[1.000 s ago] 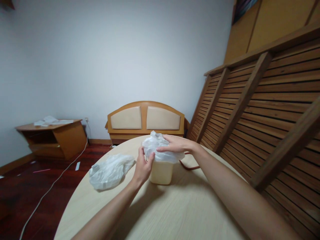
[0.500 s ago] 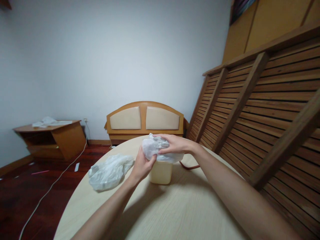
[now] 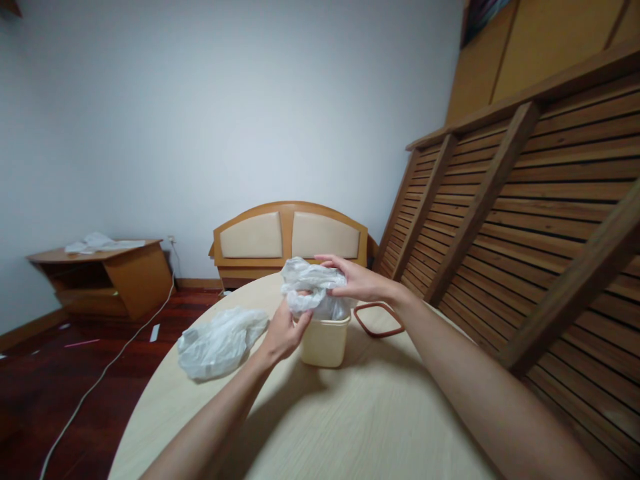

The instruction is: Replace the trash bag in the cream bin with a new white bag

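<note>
A small cream plastic bin stands on the round light-wood table. A crumpled white plastic bag bunches over its mouth. My right hand pinches the bag's top from the right, fingers closed on it. My left hand grips the bag's lower left edge next to the bin's rim. A second crumpled white bag lies on the table to the left, untouched.
A reddish-brown ring lies on the table behind the bin. A slatted wooden bed frame leans along the right. A padded headboard stands against the far wall, a low wooden cabinet at left, a white cable across the floor.
Both hands have lifted the bag up off the bin's sides, so the bin's rim and the reddish ring behind it now show. The bag is more bunched at the top.
</note>
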`<state>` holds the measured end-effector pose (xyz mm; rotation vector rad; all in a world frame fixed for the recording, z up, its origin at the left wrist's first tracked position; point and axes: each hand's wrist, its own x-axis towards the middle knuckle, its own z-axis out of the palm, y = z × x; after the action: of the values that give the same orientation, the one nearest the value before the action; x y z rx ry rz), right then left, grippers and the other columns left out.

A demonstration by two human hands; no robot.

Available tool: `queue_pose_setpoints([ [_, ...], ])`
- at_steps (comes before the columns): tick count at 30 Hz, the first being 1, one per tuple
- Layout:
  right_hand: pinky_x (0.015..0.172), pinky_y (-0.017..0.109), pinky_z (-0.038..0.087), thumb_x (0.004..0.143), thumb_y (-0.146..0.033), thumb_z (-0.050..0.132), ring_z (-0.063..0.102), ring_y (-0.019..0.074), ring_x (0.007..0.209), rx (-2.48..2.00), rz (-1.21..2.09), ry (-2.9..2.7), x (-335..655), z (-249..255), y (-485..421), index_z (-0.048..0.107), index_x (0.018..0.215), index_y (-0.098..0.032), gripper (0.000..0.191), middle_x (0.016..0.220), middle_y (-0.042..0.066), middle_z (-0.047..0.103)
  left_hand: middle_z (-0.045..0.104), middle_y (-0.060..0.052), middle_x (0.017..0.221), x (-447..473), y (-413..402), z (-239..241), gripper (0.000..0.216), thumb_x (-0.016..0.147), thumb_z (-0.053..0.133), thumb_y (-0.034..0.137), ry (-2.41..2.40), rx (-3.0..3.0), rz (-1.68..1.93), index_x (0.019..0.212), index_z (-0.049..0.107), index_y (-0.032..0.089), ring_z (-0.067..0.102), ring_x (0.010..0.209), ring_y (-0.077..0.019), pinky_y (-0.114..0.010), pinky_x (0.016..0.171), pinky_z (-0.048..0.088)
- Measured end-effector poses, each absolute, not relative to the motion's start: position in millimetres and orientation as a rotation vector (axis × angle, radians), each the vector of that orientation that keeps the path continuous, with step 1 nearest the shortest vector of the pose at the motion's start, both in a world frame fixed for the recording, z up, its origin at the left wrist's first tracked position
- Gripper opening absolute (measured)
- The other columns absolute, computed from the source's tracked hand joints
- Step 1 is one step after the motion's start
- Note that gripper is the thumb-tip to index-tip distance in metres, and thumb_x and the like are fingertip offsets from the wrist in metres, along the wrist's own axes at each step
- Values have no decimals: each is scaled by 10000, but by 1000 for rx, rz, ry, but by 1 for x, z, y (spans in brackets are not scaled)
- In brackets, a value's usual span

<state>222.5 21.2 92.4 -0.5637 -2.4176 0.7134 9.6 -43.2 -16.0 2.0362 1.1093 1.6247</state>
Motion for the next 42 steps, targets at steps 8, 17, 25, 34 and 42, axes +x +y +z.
queue_pose_setpoints([
  [8,998,377,484,711,-49,593,670,227,1091,-519,620,-2263,218,86,23,673,1182,-166,492,1178,79,730,722,-79,1058,8,-39,-4,302,889,573,292,1182,1932,1658,1171,619,194,673,1029,-223,-330,868,509],
  [17,880,295,519,727,-98,534,683,165,955,-520,714,-1888,212,90,21,723,1078,-179,407,1068,46,753,688,-29,740,14,-60,19,172,881,555,211,1521,2411,1329,789,698,186,615,714,-179,-310,717,447],
  [25,800,276,509,787,-244,678,668,184,901,-716,804,-2295,217,85,9,689,1224,-164,445,1069,45,745,698,-65,719,20,-72,25,499,1033,413,372,1583,2812,1013,656,683,191,597,826,-223,-380,838,436],
  [34,803,298,507,840,-314,709,669,221,896,-614,652,-2689,229,72,-21,684,1157,-213,333,1019,27,745,691,-96,1022,13,-71,18,213,927,574,375,1452,2776,1178,1054,603,206,652,933,-257,-348,758,499],
  [42,859,318,535,765,-168,625,680,209,995,-670,806,-1980,244,97,-16,654,1215,-179,451,1141,71,729,671,-31,865,14,-67,3,279,910,621,429,1423,2684,1389,1068,535,215,661,759,-194,-307,681,525],
])
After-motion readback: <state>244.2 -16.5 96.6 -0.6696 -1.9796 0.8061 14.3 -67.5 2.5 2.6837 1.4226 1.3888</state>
